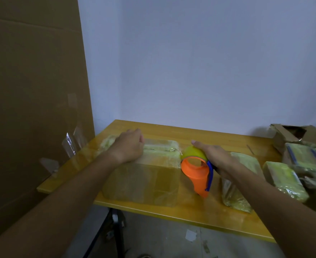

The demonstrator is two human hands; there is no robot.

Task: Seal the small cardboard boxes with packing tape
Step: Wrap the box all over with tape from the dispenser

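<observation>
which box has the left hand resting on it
The large taped box at the table's left; the left hand rests on its top. The other boxes lie right of the orange tape dispenser, untouched by it.

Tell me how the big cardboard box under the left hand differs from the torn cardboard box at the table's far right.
The big tape-wrapped cardboard box is closed, with glossy tape over its top and front; the torn brown cardboard box gapes open with ragged flaps. The left hand rests on the closed box; no hand touches the torn one. The closed box sits near the front of the yellow wooden table, the torn one at its far right. Both are brown cardboard.
</observation>
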